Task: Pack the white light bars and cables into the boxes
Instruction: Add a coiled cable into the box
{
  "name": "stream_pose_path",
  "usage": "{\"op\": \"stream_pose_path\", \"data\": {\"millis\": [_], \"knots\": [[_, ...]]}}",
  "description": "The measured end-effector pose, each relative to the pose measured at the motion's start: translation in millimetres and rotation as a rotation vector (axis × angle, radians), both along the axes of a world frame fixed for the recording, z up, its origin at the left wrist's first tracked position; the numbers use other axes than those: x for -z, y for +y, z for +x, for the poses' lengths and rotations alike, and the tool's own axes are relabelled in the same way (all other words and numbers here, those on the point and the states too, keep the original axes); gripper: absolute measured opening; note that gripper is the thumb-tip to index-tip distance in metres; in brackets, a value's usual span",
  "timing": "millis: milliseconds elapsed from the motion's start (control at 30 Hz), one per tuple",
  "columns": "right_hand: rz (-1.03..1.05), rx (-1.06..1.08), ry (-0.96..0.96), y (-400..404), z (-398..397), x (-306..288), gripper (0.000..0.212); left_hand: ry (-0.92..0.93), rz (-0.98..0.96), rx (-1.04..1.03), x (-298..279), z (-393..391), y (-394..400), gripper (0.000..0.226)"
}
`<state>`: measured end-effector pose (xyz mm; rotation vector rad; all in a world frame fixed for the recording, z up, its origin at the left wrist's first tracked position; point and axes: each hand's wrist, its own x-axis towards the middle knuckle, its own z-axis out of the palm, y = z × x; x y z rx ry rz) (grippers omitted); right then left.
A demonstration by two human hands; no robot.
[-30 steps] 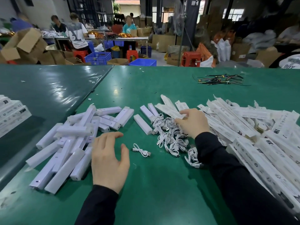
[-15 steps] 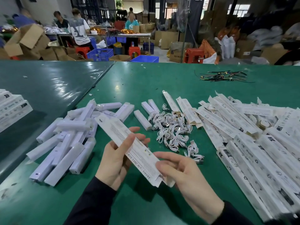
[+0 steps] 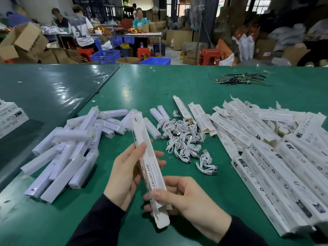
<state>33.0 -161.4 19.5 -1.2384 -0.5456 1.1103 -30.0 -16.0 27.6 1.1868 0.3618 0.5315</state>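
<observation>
A long white printed box [image 3: 148, 157] stands nearly upright over the green table [image 3: 177, 89], its near end flap hanging open. My left hand [image 3: 126, 174] grips its middle, thumb along the front. My right hand [image 3: 182, 197] pinches the lower end by the open flap. A heap of white light bars [image 3: 71, 150] lies to the left. Coiled white cables [image 3: 184, 141] are piled in the middle. Many flat white boxes [image 3: 276, 157] are heaped on the right.
A bundle of dark wires [image 3: 239, 80] lies far right on the table. More white boxes [image 3: 10, 116] sit at the left edge. Behind the table are people at benches, cardboard cartons, blue crates [image 3: 105, 56] and red stools.
My right hand took a box from the right heap and brought it in front of me. Both hands now hold it, and it has swung from slanted to nearly upright.
</observation>
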Motion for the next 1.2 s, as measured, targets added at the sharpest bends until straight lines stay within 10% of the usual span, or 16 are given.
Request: {"op": "stream_pose_path", "data": {"millis": [500, 833, 1200], "knots": [[0.130, 0.470, -0.235, -4.7, 25.0, -3.7, 0.037, 0.069, 0.289, 0.017, 8.8, 2.0, -15.3, 0.048], [0.173, 0.465, -0.192, -8.4, 34.8, -8.8, 0.048, 0.096, 0.266, 0.204, 6.9, 2.2, -25.3, 0.033], [0.209, 0.382, -0.112, -10.8, 37.1, -9.9, 0.053, 0.120, 0.167, 0.378, 2.6, -1.5, -11.4, 0.074]]}}
